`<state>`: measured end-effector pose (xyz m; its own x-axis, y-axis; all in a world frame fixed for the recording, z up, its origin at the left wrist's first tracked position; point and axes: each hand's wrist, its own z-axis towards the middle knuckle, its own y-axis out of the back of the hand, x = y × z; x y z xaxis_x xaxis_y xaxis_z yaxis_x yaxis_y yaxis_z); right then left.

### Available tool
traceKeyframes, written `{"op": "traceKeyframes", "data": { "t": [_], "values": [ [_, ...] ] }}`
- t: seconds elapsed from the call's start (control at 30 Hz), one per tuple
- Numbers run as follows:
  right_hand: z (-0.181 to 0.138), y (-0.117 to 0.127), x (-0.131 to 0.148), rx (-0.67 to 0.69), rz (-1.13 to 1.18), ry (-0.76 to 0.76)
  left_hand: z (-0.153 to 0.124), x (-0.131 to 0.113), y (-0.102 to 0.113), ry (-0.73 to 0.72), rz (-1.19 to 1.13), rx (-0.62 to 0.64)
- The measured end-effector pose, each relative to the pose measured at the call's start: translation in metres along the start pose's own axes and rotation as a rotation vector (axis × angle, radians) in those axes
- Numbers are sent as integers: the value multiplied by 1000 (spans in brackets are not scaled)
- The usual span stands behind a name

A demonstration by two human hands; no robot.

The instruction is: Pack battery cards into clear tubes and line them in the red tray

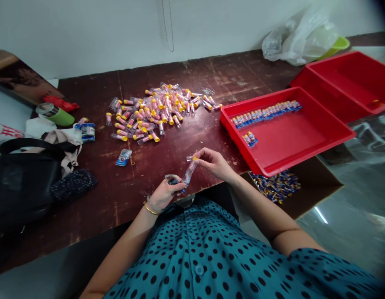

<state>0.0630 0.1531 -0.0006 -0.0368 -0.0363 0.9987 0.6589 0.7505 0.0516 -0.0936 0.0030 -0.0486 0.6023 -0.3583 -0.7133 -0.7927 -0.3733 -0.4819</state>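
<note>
My left hand [163, 193] is closed around small clear plastic sleeves with blue print [172, 178], close to the table's front edge. A clear piece with pinkish contents [190, 171] runs slanting from its fingertips up to my right hand [215, 164]. There my right thumb and fingers pinch a yellow cap [195, 158] at the top of a small clear tube; how far the tube sits inside a sleeve I cannot tell. Beyond both hands lies a loose pile of clear, yellow-capped tubes [161, 109]. One blue printed sleeve [123, 158] rests flat at the left.
Right of my hands stands a red tray [307, 141] with a row of packed tubes [267, 113]. Another red bin [351, 83] is behind it. Below, a cardboard box [320, 187] holds many packed tubes. A black bag [24, 182] and green flask [57, 114] occupy the left.
</note>
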Motion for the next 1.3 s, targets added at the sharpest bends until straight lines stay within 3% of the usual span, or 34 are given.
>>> {"op": "traceKeyframes", "data": {
  "t": [0.27, 0.4, 0.6, 0.73, 0.83, 1.0, 1.3],
  "values": [
    [-18, -11, -24, -108, -59, -42, -1, 13, -17, -35, 15, 9],
    [-37, -25, -33, -54, -9, -126, -3, 11, -21, 25, -40, 31],
    [-50, -33, -34, -129, -7, -72, -3, 11, -24, 28, -85, 19],
    [-51, -28, -32, -84, 17, -99, -1, 12, -28, 31, -95, 30],
    [-55, -25, -30, -52, 34, -38, 0, 12, -31, 44, -110, 27],
    [-66, -25, -32, 95, -131, 33, 0, 8, -37, 54, -170, 51],
    [-69, -31, -39, 53, -202, 54, -1, 5, -39, -7, -164, 112]
  ]
}}
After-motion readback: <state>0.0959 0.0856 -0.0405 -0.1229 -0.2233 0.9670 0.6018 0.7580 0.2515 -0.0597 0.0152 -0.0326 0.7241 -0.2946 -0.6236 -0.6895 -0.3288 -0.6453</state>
